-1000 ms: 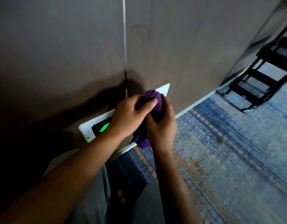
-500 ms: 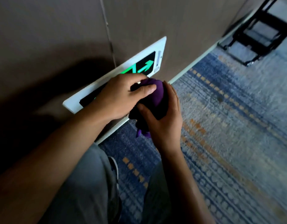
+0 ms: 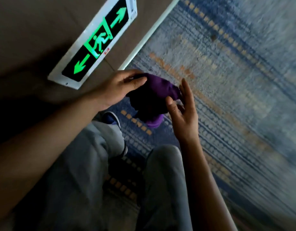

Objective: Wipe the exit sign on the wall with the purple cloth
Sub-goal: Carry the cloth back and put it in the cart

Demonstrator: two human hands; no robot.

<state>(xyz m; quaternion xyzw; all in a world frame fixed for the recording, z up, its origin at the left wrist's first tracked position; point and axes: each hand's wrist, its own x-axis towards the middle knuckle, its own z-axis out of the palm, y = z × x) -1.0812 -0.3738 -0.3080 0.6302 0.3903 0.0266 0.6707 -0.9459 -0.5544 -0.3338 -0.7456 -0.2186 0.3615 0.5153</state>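
The exit sign (image 3: 93, 42) sits low on the brown wall (image 3: 35, 22), just above the floor. It glows green, with a running figure in the middle and an arrow at each end. Its white frame is tilted in the view.

The purple cloth (image 3: 154, 94) is not on the sign. It is bunched up in the air, below and to the right of the sign, over the carpet (image 3: 227, 80). One end of it hangs down.

The left hand (image 3: 117, 89) holds the cloth from the top, and its grip is curled over the bunch. The right hand (image 3: 184, 110) is on the other side. Its thumb presses the cloth, but its fingers are straight and spread apart, so its grip is loose.

The carpet is blue with rows of orange dots. The person crouches, and grey trousers (image 3: 80, 172) cover both knees. A shoe (image 3: 112, 119) peeks out under the cloth.
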